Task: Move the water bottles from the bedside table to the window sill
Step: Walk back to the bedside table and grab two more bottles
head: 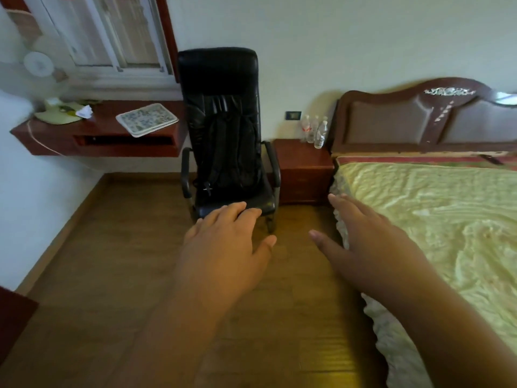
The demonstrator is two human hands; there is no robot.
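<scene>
You're standing in a bedroom: a bed [436, 208] with a carved wooden headboard [419, 119] and green quilted cover, a bedside table [303, 169] beside it, a black chair [223, 130] against the wall, a window [109, 35] above a wall-mounted shelf [95, 138], and wood flooring [112, 261].

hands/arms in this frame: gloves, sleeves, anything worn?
Nothing worn that shows. The left hand and right hand are both bare: no gloves, rings or markings visible. Both forearms are bare down to the bottom edge of the frame, with no sleeve, watch or band in view. Anything above that is out of frame.
</scene>
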